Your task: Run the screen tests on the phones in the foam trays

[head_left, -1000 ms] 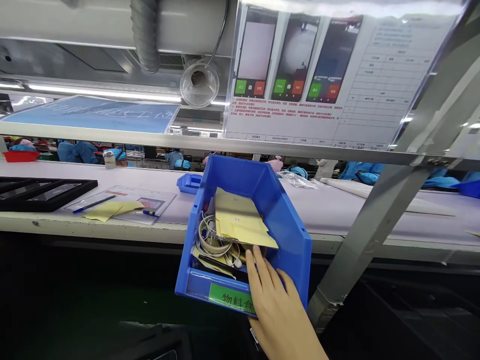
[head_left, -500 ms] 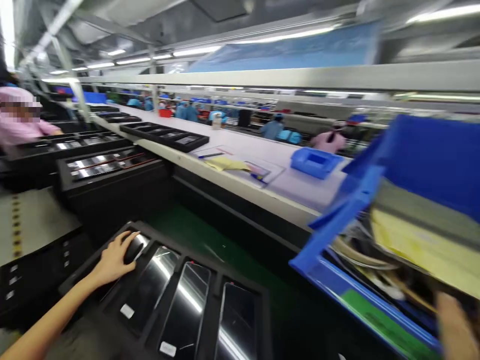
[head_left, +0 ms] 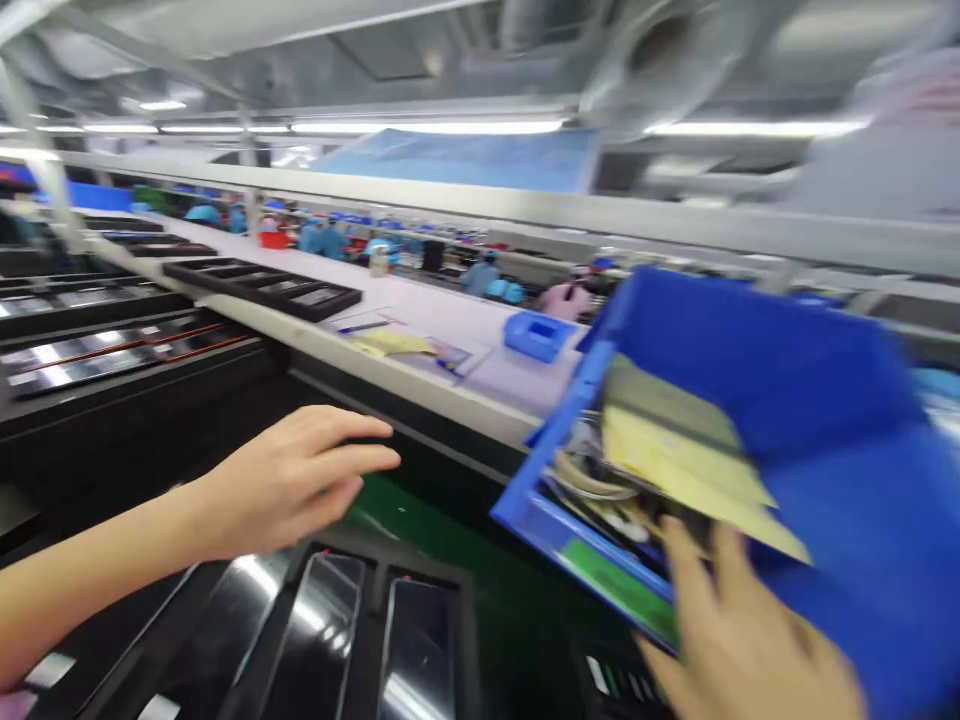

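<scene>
Blue bin (head_left: 840, 430) right of phone tray (head_left: 466, 640). Right hand (head_left: 757, 640): fingers over bin's front wall, blurred, can't tell if gripping. Left hand (head_left: 300, 480) above tray, empty, fingers loose. Best keep bin level, yellow papers (head_left: 671, 440) clear of fingers.

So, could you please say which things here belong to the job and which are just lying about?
Likely in use: large blue plastic bin, at right hand; black tray of glossy rectangular panels, near left hand.
Likely lying about, on white bench: small blue plastic holder, yellow paper, blue pen.
</scene>
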`<state>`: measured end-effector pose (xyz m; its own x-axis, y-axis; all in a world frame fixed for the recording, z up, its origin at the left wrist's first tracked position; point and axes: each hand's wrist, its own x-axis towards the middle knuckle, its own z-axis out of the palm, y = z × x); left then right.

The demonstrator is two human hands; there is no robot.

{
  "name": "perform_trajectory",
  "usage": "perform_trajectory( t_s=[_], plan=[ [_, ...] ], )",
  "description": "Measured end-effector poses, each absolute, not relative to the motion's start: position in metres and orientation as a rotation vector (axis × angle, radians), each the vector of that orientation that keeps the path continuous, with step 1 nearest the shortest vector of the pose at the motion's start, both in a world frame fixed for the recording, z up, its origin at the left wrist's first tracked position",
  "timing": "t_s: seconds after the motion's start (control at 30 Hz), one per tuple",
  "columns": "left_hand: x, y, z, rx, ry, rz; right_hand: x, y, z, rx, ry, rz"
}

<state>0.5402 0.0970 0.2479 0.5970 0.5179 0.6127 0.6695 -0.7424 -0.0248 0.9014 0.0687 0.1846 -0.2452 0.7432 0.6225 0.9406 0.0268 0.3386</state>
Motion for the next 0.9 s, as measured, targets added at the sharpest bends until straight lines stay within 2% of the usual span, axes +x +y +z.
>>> perform_trajectory(
  t_s=[0.07,0.13,0.23,0.37,0.53,0.63,0.9],
  plan=[
    [0.601,0.116,0.282,-2.701,-0.498,-0.709,0.897,0.061,0.19,-1.865,-1.982,-1.064],
    [0.663,0.137,0.306,-2.766,-0.322,-0.506,0.891,0.061,0.192,-1.922,-1.941,-1.042],
    [0.742,0.167,0.32,-2.762,-0.511,-0.126,0.884,0.062,0.192,-1.968,-1.888,-0.978],
    [0.804,0.192,0.317,-2.699,-0.701,-0.037,0.881,0.06,0.191,-2.022,-1.886,-0.851],
    [0.83,0.209,0.325,-2.836,-0.737,0.184,0.885,0.059,0.188,-2.032,-1.941,-0.756],
    [0.831,0.222,0.341,-2.899,-0.724,0.158,0.886,0.057,0.188,-2.037,-1.955,-0.731],
    [0.809,0.245,0.381,-2.876,-0.883,-0.388,0.883,0.056,0.186,-2.111,-1.978,-0.646]
  ],
)
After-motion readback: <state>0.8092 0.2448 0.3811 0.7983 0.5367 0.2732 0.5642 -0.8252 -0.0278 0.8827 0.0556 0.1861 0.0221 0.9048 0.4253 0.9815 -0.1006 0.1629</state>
